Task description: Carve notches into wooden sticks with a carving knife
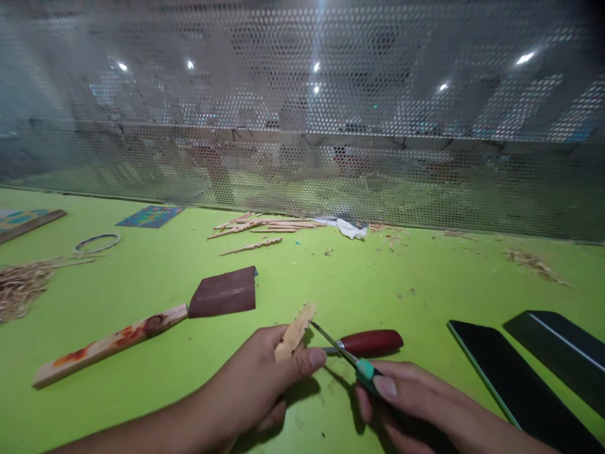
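My left hand (258,384) is closed round a small pale wooden piece (296,333) with notched edges, its upper end sticking up past the thumb and fingers. In my right hand (420,403) is a craft knife (365,371) with a green slider, the thumb lying along its handle. The knife's thin blade points up and left, its tip at the right edge of the wooden piece. Behind the blade, a red-handled tool (373,342) lies on the green table (368,284).
A painted wooden stick (113,343) and brown sandpaper (223,292) lie left. Carved sticks (265,224) and white tissue (351,228) lie near the perforated metal screen (302,157). A phone (515,378) and a dark case (562,353) lie right. Shavings (23,284) pile far left.
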`<state>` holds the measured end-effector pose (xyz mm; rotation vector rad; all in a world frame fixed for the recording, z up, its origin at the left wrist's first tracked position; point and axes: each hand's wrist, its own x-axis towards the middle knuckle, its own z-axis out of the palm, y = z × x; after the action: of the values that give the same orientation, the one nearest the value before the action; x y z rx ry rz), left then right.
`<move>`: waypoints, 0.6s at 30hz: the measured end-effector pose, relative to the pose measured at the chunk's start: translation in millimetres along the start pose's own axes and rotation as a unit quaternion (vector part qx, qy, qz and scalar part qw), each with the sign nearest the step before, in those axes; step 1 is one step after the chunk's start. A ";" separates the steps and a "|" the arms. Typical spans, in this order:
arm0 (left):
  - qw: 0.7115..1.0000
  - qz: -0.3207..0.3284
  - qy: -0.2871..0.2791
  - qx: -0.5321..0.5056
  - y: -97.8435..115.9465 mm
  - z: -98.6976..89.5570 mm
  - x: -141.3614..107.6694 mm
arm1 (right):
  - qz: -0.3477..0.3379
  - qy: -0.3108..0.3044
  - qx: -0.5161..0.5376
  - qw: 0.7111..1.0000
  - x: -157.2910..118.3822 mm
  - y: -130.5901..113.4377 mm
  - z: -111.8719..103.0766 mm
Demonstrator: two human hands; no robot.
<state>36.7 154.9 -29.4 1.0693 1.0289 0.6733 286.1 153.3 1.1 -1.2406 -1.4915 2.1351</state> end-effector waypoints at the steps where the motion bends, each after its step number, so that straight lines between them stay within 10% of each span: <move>1: 1.000 -0.006 -0.006 -0.008 1.2 -0.1 -0.5 | 0.003 0.002 0.015 1.000 0.2 0.2 0.0; 18: 0.998 -0.047 -0.037 0.021 11.3 -1.3 -3.5 | 0.010 -0.022 -0.013 1.000 1.2 4.6 -2.3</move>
<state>34.4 156.5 -17.9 1.0676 1.0268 0.5354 288.3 153.5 -3.7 -1.2283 -1.5350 2.1771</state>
